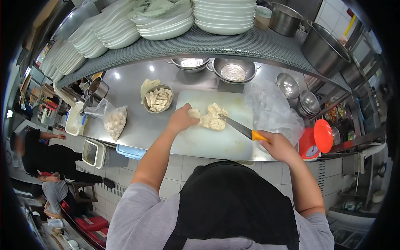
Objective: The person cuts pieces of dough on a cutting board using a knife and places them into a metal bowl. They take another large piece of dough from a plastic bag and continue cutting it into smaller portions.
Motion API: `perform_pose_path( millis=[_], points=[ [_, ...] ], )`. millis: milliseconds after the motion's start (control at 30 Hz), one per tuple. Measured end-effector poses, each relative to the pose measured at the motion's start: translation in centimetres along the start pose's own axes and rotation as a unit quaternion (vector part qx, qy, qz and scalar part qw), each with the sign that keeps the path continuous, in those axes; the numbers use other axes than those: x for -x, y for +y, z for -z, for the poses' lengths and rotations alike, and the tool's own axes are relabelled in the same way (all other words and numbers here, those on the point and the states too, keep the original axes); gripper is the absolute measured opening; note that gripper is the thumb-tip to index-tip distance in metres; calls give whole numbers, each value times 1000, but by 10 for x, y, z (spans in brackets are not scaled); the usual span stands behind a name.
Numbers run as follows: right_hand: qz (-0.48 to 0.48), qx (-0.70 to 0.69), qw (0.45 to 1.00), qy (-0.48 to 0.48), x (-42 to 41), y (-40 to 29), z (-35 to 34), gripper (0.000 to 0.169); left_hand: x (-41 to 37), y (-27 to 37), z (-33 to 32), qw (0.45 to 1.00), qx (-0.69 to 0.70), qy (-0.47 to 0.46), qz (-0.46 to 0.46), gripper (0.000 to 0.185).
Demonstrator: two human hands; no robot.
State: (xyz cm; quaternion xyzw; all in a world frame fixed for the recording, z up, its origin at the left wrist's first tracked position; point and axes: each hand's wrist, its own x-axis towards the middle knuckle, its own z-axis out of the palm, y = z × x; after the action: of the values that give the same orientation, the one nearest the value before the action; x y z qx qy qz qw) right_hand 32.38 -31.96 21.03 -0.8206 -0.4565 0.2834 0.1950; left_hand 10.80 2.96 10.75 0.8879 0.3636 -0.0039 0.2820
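Observation:
My right hand [275, 145] grips the yellow handle of a kitchen knife [239, 127], whose blade tip touches pale, lumpy pieces of food [216, 117] on a white cutting board [212, 145]. At the left of these pieces is my left hand [182, 118], its fingers on a separate pale piece [194, 113]; whether it grips the piece is hard to tell. Left of the board stands a metal bowl [157, 111] filled with pale cut strips [158, 99]. A pale cloth-like piece [148, 87] hangs over the bowl's edge.
A plastic bag of pale pieces [115, 122] lies at the left, clear plastic bags [268, 106] at the right beside a red kitchen scale [309, 143]. Metal colanders [232, 71] stand behind the board, under a shelf [200, 47] with stacked white plates [224, 17]. Two people are at the far left.

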Motion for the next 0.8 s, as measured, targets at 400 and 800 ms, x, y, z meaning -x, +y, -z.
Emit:
perform_pose_path(
  millis=[400,800],
  points=[
    [-58,-155,986,10,22,18,-1,45,-66,-74,-32,980,165,32,107,68],
    [-90,-122,987,-43,45,17,-2,44,-29,-29,-2,921,-205,201,-262,57]
  ],
)
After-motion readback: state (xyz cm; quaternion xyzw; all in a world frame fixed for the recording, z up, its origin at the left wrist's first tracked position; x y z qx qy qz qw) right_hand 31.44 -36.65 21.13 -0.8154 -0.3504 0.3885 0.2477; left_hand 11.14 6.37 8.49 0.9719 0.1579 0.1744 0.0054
